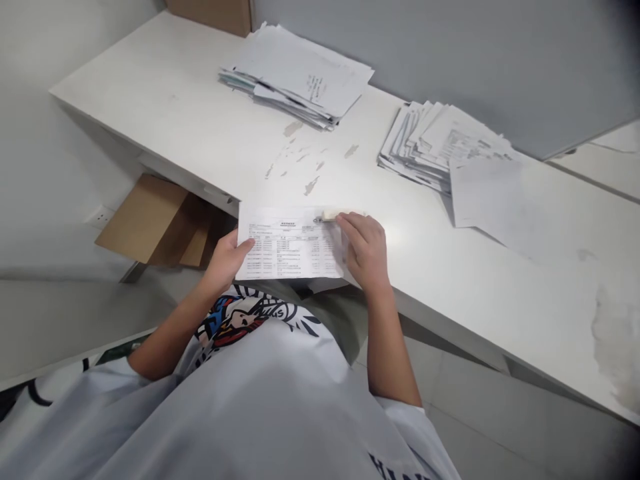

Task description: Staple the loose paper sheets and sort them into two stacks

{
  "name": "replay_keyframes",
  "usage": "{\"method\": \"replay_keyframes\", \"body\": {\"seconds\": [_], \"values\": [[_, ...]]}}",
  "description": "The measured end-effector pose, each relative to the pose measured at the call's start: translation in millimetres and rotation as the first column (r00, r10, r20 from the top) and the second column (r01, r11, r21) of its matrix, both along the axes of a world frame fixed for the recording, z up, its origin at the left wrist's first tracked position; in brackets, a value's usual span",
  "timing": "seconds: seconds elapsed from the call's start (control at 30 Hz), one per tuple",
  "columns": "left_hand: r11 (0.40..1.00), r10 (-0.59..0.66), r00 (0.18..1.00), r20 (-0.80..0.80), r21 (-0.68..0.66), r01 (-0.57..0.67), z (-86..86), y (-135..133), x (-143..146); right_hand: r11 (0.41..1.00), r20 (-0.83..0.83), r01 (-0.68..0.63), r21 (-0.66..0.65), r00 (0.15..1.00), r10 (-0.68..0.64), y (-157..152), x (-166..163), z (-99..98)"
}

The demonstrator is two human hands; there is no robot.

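My left hand (pixel 230 257) grips the left edge of a printed sheet (pixel 290 250), thumb on top and fingers underneath. The sheet carries a heading and a table of small text, and hangs partly over the desk's front edge. In my right hand (pixel 367 250) is a small cream-coloured tool (pixel 334 215) with a dark metal tip, pinched between thumb and fingers; its exact kind is too small to tell. The tip lies over the sheet's upper right part. Whether there are more sheets beneath this one, I cannot tell.
On the white desk (pixel 200 113) a paper stack (pixel 310 73) lies at the back, and a looser, fanned pile (pixel 430 143) to its right, with a sheet (pixel 485 187) sticking out in front. An open cardboard box (pixel 150 220) stands below at left. Another box (pixel 210 13) touches the back wall.
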State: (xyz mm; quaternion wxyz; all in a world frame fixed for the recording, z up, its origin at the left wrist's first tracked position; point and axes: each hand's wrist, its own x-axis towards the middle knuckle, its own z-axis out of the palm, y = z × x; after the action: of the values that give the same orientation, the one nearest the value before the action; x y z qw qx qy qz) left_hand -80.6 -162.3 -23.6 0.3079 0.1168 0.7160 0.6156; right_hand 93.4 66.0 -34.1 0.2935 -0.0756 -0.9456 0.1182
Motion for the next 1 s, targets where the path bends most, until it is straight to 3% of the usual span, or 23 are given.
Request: {"method": "replay_keyframes", "body": {"seconds": [0.2,0.37,0.63,0.83,1.0], "values": [[1.0,-0.026,1.0,0.002,0.01,0.026,-5.2,5.3,-0.6,0.999,0.069,0.0,0.041,0.998,-0.003,-4.6,-1.9,2.0],[0.998,-0.039,0.999,0.015,0.042,0.039,-10.1,1.7,-2.5,0.996,0.099,0.08,0.029,0.992,-0.083,-8.0,-4.2,3.8],[0.991,-0.039,0.999,0.017,0.125,0.036,-18.0,0.7,-3.1,0.974,0.074,0.2,-0.105,0.978,-0.193,-13.1,-12.7,5.9],[0.995,-0.003,1.0,0.015,0.105,0.002,-23.7,5.1,-6.0,0.93,0.021,0.335,-0.152,0.942,-0.336,-22.2,-27.7,-1.6],[0.999,-0.003,0.998,-0.067,0.039,0.006,-17.8,7.4,-15.3,0.916,0.031,0.389,-0.101,0.921,-0.388,-25.3,-33.2,-3.8]]}}
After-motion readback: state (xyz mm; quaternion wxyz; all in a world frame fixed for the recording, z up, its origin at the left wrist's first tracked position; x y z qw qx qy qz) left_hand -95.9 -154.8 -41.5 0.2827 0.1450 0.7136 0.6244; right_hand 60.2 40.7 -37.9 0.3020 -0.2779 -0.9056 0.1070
